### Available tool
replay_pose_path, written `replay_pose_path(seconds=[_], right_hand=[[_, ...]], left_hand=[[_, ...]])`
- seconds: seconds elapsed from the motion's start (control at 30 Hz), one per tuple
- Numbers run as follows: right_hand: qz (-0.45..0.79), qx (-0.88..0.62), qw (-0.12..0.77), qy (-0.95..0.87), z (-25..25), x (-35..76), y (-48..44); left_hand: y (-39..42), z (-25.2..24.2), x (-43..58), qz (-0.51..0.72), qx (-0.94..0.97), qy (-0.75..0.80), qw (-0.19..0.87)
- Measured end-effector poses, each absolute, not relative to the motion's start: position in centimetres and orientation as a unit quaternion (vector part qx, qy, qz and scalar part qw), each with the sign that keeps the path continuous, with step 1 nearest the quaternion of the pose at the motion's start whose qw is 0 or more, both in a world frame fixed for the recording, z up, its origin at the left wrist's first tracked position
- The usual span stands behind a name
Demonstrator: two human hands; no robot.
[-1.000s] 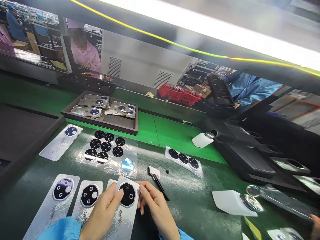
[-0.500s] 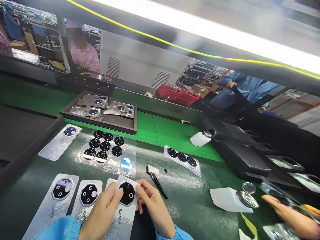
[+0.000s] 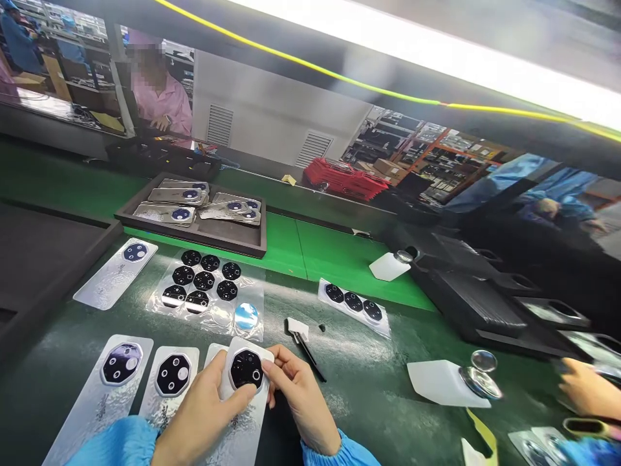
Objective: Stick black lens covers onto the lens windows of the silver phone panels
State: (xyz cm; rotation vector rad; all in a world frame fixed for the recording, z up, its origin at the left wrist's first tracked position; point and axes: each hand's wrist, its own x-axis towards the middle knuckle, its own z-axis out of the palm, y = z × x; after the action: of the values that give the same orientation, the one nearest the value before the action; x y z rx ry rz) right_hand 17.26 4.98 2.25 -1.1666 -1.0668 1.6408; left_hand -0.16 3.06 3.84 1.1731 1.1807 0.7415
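Note:
Near the bottom edge, both my hands hold a silver phone back cover (image 3: 248,414) with a black octagonal camera lens piece (image 3: 246,367) at its top. My left hand (image 3: 208,408) grips its left side, the thumb lying along the lens piece's lower edge. At the upper right edge my right hand (image 3: 298,391) pinches the cover between thumb and fingers. To the left lie two more covers, one (image 3: 171,375) beside my left hand and another (image 3: 114,382) farther out; part of a third (image 3: 214,355) shows behind my left hand.
Ahead are a sheet of black lens pieces (image 3: 204,281), a strip of three (image 3: 353,301) and black tweezers (image 3: 310,359). Behind stands a tray (image 3: 194,236) of covers. A white bottle (image 3: 436,385) lies at right, near a co-worker's hand (image 3: 589,388).
My left thumb has moved from the lens piece's left side down to its lower edge. The co-worker's hand at right has shifted, and the view has tilted slightly.

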Motion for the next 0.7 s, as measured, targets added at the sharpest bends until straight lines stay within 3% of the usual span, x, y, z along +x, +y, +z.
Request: replay_pose_path(seconds=[0.5, 0.7], right_hand=[[0.656, -0.468, 0.425, -0.411, 2.1, 17.2, 5.1], [0.661, -0.458, 0.438, -0.402, 2.1, 16.4, 4.2]], left_hand=[[3.3, 3.6, -0.6, 0.333, 0.510, 0.451, 0.652], [3.2, 2.7, -1.5, 0.333, 0.527, 0.487, 0.612]])
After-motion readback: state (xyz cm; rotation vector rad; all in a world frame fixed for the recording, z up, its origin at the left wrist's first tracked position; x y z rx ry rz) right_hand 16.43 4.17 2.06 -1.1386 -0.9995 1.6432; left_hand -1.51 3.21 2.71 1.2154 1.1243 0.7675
